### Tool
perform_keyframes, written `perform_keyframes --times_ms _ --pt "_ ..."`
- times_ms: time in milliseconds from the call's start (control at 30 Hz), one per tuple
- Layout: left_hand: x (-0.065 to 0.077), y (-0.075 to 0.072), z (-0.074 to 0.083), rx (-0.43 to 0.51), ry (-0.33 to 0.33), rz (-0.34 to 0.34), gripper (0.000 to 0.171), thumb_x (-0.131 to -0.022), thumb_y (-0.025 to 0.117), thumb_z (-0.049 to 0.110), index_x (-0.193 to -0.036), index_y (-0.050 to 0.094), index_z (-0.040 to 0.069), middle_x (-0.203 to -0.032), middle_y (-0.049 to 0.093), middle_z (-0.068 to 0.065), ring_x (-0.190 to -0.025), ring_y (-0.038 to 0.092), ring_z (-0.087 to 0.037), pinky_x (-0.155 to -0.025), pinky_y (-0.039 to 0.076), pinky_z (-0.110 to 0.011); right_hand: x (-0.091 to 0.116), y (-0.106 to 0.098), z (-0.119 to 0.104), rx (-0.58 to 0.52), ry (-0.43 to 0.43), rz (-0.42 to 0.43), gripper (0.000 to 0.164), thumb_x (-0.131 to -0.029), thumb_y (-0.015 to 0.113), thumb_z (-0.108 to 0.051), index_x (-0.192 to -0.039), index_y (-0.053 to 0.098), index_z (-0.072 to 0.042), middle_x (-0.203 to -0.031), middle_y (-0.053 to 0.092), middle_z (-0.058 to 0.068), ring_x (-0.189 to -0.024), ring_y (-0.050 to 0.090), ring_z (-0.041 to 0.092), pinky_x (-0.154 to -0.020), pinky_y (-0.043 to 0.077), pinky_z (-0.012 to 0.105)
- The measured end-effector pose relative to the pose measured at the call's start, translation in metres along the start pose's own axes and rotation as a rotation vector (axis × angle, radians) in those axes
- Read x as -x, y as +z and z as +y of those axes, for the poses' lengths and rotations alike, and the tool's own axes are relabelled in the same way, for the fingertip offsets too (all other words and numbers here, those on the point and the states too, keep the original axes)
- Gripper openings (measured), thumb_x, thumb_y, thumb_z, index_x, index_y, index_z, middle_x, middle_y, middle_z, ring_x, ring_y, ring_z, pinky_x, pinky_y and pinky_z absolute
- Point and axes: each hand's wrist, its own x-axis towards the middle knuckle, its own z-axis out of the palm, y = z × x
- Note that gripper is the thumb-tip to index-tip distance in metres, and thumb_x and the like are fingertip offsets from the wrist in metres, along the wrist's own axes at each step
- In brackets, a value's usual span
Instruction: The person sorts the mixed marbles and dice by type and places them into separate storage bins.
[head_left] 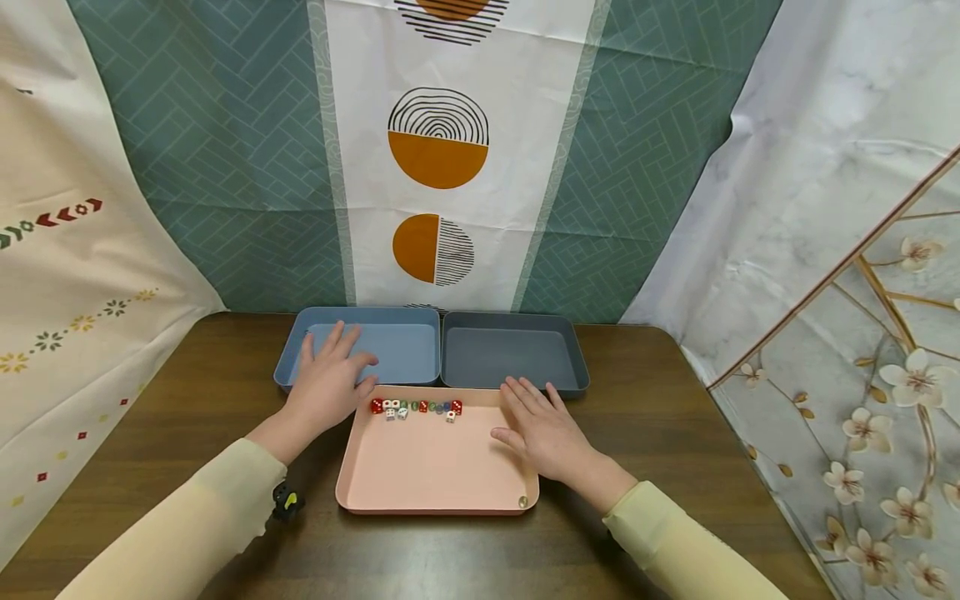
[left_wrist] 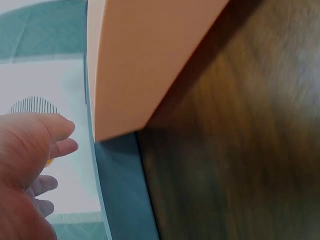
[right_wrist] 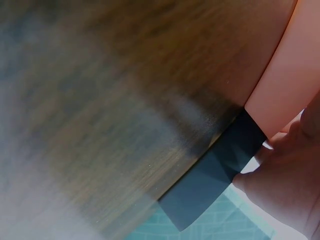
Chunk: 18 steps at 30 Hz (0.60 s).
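Observation:
My left hand (head_left: 327, 379) hovers over the front left of a light blue tray (head_left: 401, 343), fingers spread and loosely bent, nothing between them. In the left wrist view its thumb and fingertips (left_wrist: 64, 147) show beside the pink tray's wall. My right hand (head_left: 543, 429) lies flat over the right rim of the shallow pink tray (head_left: 435, 467), fingers straight, their tips near the dark grey tray (head_left: 513, 350). Along the pink tray's far wall sit red dice (head_left: 377, 406), white dice (head_left: 402, 413) and small green and blue marbles (head_left: 439, 408). One yellowish marble (head_left: 523, 502) rests in its near right corner.
The blue and grey trays stand side by side behind the pink one on a dark wooden table (head_left: 637, 400). A patterned curtain (head_left: 247, 167) hangs right behind them, with cloths at both sides. A small black and yellow object (head_left: 287, 502) shows at the left cuff.

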Motion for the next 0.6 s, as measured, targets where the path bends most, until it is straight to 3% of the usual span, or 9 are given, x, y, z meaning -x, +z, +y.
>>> perform_keyframes --times_ms 367,600 --pt "0.015 0.006 0.029 0.002 0.075 0.045 0.017 -0.098 0.086 0.017 -0.114 0.083 0.012 -0.167 0.046 -0.028 -0.160 0.030 -0.053 -0.121 0.015 -0.084 0.000 0.000 0.000 0.005 -0.008 0.011 0.084 -0.114 0.050 -0.061 -0.174 0.032 -0.007 -0.181 0.028 0.011 -0.169 0.021 0.031 -0.134 0.009 0.061" --pt "0.020 0.013 0.041 -0.015 0.088 0.030 0.017 -0.097 0.088 0.020 -0.112 0.083 0.014 -0.167 0.048 -0.026 -0.161 0.030 -0.052 -0.123 0.014 -0.083 0.000 0.001 0.000 0.014 -0.003 0.008 0.084 -0.114 0.049 -0.062 -0.175 0.032 -0.007 -0.181 0.027 0.010 -0.168 0.022 0.032 -0.134 0.009 0.061"
